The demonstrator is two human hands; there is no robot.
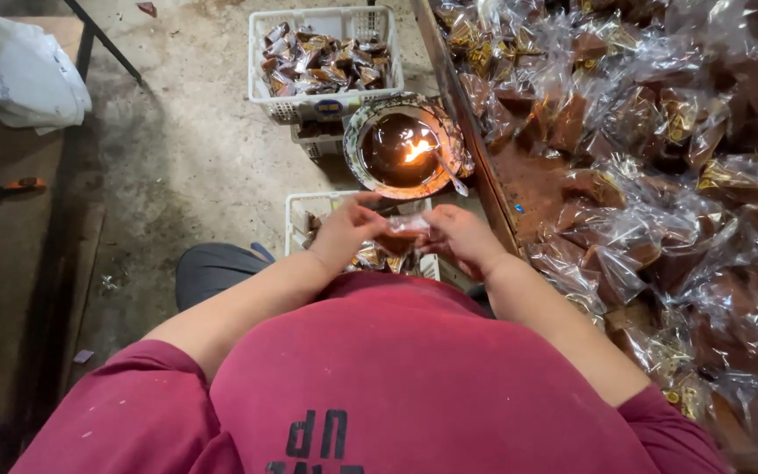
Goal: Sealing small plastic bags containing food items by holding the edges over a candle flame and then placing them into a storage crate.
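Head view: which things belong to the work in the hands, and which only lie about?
In use:
left hand
right hand
clear-wrapped packet
flame bowl
near basket
far basket
pile of packets

Lying about:
white bag
orange-handled tool

A dark red shirt [414, 386] with black lettering is worn. Brown sweets in clear, gold-printed wrappers [660, 175] are heaped on the brown bench [537, 189]. More are held in a white basket [322, 105]. An orange flame [417, 151] is seen in a dark, patterned-rimmed bowl [354, 132]. The floor [186, 167] is grey.
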